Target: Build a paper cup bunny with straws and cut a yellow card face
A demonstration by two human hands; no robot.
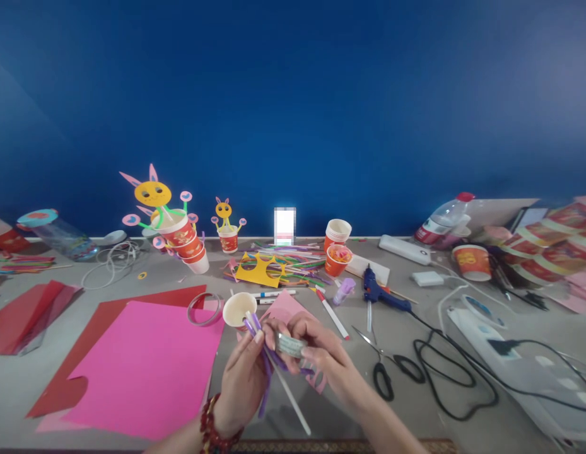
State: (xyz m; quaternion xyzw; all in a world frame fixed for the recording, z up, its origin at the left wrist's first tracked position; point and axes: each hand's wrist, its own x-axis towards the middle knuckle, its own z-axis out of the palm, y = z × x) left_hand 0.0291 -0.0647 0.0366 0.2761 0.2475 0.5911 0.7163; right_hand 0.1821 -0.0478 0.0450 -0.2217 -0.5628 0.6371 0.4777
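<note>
My left hand [245, 369], with a red bead bracelet at the wrist, pinches a bundle of purple pipe cleaners [265, 392] together with a white stick [293, 403] that slants down to the right. In my right hand [328, 350] is a small roll of clear tape [291, 345], held close against the bundle. Just behind the left fingertips a paper cup [240, 306] shows its pale inside. Pink paper with cut-outs [287, 307] lies under and beyond the hands, partly hidden by them.
Pink sheets [151, 366] lie left, with a tape ring [204, 309] on them. Cup figures [186, 243] stand behind. Scissors [382, 378], a red marker [333, 315] and a blue glue gun [382, 293] with a looping black cable lie right, near a white power strip [524, 378].
</note>
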